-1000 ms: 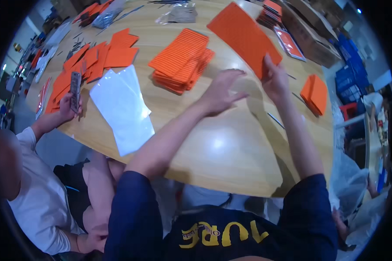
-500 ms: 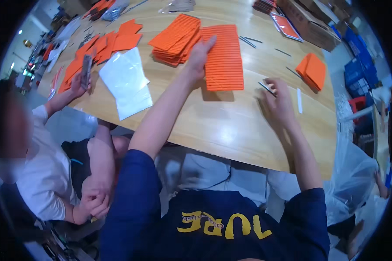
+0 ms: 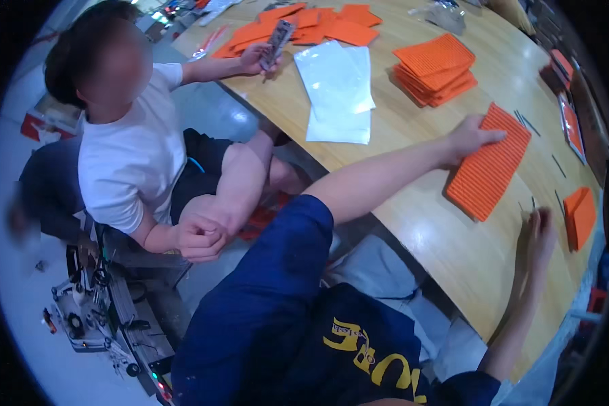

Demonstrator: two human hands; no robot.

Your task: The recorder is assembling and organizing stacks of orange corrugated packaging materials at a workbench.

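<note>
My left hand (image 3: 472, 137) grips a flat orange ribbed piece (image 3: 490, 166) by its left edge, thumb on top, tilted over the wooden table. To the right, my right hand (image 3: 540, 229) is low at the tabletop with its fingers pinched together. A thin pale sliver (image 3: 534, 202) shows at those fingertips; whether it is held is too small to tell. Beyond my left hand stands a stack of orange ribbed pieces (image 3: 434, 68). A smaller folded orange piece (image 3: 580, 218) lies right of my right hand, beside a thin dark rod (image 3: 559, 203).
Two more dark rods (image 3: 529, 123) lie beyond the held piece. Clear plastic sheets (image 3: 338, 91) and scattered orange pieces (image 3: 304, 24) cover the table's left part. A seated person (image 3: 132, 149) at the left holds a phone-like object (image 3: 277, 44). Boxes line the far right edge.
The view has swung left, so the table sits farther right. The orange ribbed piece stays in my left hand. The dark rod at my right fingertips no longer shows there.
</note>
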